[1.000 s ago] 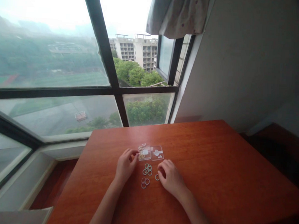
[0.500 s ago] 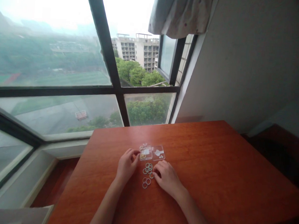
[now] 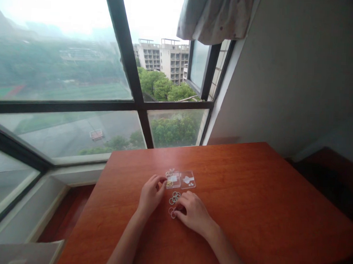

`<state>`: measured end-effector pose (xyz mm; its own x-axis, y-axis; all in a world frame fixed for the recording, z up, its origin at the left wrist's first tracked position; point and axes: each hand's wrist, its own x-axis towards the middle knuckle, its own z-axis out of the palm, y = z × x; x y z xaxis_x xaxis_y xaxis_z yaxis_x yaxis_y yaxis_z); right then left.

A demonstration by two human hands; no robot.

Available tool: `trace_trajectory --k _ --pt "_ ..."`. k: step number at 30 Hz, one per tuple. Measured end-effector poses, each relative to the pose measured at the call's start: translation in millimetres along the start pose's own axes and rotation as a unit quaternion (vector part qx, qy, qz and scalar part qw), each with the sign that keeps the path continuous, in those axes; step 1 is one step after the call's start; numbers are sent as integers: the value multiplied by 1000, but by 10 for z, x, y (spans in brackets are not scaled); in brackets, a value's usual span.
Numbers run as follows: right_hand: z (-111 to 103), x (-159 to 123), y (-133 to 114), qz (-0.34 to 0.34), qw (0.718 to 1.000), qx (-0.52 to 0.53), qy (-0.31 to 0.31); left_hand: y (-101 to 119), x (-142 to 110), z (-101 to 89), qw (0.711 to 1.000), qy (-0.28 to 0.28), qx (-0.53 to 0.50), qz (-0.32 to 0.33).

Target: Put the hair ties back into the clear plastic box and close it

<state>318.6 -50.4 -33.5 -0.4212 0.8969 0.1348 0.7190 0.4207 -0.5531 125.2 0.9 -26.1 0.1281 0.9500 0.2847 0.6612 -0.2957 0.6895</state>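
Note:
Several pale green rings [image 3: 174,197] lie in a cluster on the table. Just below them are a few pinkish rings [image 3: 171,211]. My right hand [image 3: 194,211] reaches these from the right, its thumb and index finger closed at the edge of one ring. At the left side of a small clear plastic box [image 3: 176,180], my left hand [image 3: 151,193] rests with curled fingers, the tips on the box's edge. Yellow rings [image 3: 169,183] sit in the box's near left part, beside those fingertips. Its clear lid [image 3: 188,180] lies open to the right with small white pieces on it.
The reddish-brown wooden table [image 3: 239,178] spreads around both hands. Dark-framed windows [image 3: 139,105] stand beyond it, with a curtain [image 3: 215,17] hanging at the top. A pale wall [image 3: 286,74] rises on the right.
My right hand has moved slightly down and left, from beside the green rings to the pinkish ones. My left hand stays at the box.

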Motion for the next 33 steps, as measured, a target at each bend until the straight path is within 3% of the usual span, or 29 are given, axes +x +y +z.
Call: trace_trajectory --k 10,24,33 --pt "20 109 123 51 994 24 89 2 -1 -7 1000 -2 -4 6" --pt "87 168 158 53 997 -7 63 33 0 -17 1000 -6 -7 3" --pt "143 173 260 71 979 137 130 26 -6 1 1000 -10 -20 8"
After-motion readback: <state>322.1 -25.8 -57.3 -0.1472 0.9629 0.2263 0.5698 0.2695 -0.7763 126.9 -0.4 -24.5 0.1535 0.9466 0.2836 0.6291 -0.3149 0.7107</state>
